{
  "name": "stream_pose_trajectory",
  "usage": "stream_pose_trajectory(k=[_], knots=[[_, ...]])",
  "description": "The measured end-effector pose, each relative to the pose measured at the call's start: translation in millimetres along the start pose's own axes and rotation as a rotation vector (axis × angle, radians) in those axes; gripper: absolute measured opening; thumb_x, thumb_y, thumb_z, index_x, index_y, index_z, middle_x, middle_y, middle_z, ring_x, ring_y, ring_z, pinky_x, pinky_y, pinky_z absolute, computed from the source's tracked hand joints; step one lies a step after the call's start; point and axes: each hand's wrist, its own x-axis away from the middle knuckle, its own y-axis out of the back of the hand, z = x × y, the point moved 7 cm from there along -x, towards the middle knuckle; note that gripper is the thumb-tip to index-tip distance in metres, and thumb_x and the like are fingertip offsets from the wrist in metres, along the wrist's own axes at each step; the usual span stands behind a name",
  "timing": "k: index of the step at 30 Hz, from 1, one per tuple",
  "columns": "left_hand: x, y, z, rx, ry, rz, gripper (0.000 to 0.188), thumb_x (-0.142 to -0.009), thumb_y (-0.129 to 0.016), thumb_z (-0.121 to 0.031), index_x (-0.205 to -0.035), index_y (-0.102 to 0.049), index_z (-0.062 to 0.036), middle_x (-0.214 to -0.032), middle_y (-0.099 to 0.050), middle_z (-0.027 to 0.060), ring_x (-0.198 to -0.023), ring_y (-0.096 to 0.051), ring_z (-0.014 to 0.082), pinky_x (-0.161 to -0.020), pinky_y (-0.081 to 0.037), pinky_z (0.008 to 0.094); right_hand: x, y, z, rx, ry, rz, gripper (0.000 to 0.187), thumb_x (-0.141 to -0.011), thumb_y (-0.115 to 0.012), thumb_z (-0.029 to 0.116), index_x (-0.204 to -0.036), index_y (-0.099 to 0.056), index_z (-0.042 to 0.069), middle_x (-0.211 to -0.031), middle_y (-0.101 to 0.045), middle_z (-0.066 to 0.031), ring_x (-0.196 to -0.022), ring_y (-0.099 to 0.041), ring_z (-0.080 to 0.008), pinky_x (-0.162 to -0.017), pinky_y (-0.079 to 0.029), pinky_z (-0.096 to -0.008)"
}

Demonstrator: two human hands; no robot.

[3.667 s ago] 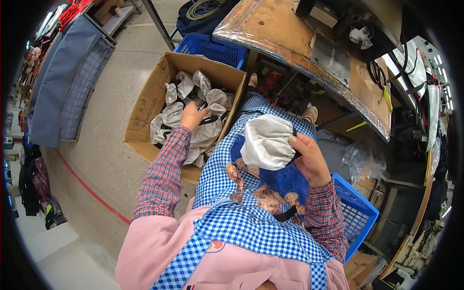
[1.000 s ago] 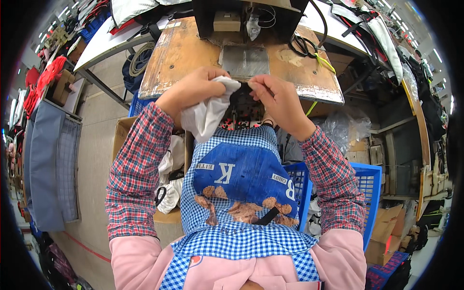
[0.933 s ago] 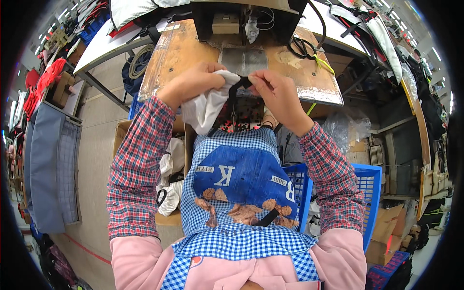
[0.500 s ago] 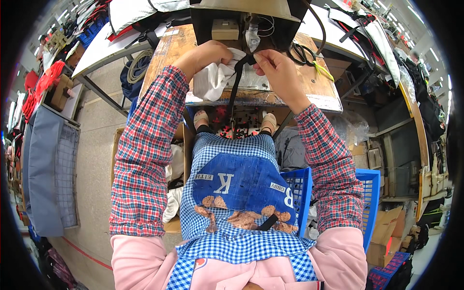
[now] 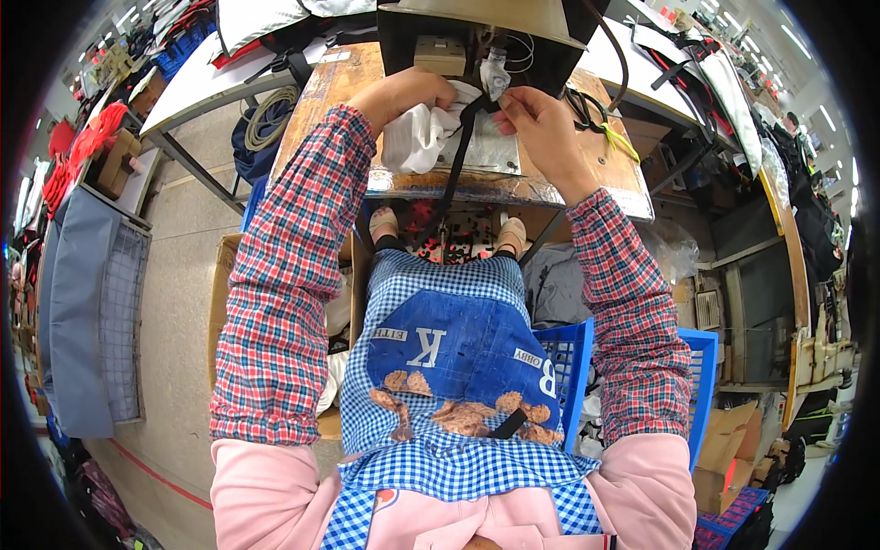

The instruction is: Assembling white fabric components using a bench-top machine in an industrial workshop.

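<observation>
Left hand [image 5: 411,95] reaches forward over table [image 5: 316,101], fingers curled around cloth [image 5: 414,145]. Right hand [image 5: 547,130] level with it; thumb and forefinger narrow, pinching strap [image 5: 465,137]. Machine [image 5: 495,23] just beyond both. Carton [image 5: 221,293] left, basket [image 5: 576,378] right. Cloth: over table's front, white, bunched; black strap dangling.

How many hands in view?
2: left hand on the white fabric piece, right hand at the black strap, both over the wooden table. Others may be hidden.

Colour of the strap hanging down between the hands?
The strap is black; it shows best in the head view.
</observation>
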Motion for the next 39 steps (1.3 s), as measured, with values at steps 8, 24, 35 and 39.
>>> stream_pose_trajectory(k=[8, 24, 35, 39], knots=[[5.1, 0.6, -5.9, 0.190, 0.059, -0.068, 0.020, -0.073, -0.056, -0.017, -0.059, -0.054, -0.0039, -0.061, -0.050, 0.0007, -0.057, -0.043, 0.0109, -0.052, -0.034, 0.0294, -4.4, 3.7, -6.9, -0.045, -0.027, -0.024, 0.023, -0.094, -0.058, 0.014, -0.102, -0.064, -0.006, -0.084, -0.068, -0.0076, -0.074, -0.065, -0.0105, -0.063, -0.053, -0.0231], [49.5, -15.1, -26.8, 0.418, 0.098, 0.028, 0.030, -0.070, -0.056, -0.008, -0.097, -0.067, 0.0006, -0.080, -0.064, 0.0024, -0.069, -0.057, 0.0105, -0.063, -0.046, 0.0226, 19.0, -10.1, -10.4, -0.437, -0.276, 0.175, 0.022, -0.095, -0.058, 0.020, -0.106, -0.060, 0.001, -0.087, -0.064, -0.0049, -0.074, -0.062, -0.0109, -0.071, -0.054, -0.0258], [130.6, -31.0, -60.9, -0.037, -0.090, -0.209, 0.046, -0.076, -0.064, -0.016, -0.118, -0.054, 0.0012, -0.106, -0.061, 0.0145, -0.098, -0.060, 0.0237, -0.086, -0.047, 0.0327, 84.1, -57.5, 4.2, -0.737, -0.435, 0.137, 0.017, -0.094, -0.059, 0.022, -0.096, -0.063, 0.006, -0.087, -0.063, -0.0003, -0.080, -0.061, -0.0091, -0.073, -0.053, -0.0243], [166.9, -55.8, -115.6, -0.597, -0.285, -0.530, 0.059, -0.073, -0.069, -0.027, -0.122, -0.051, 0.0004, -0.114, -0.055, 0.0210, -0.103, -0.055, 0.0365, -0.089, -0.045, 0.0424, 88.6, -65.2, 10.8, -0.725, -0.423, 0.190, 0.018, -0.094, -0.059, 0.022, -0.097, -0.063, 0.005, -0.085, -0.062, 0.0000, -0.077, -0.061, -0.0082, -0.071, -0.053, -0.0225]])
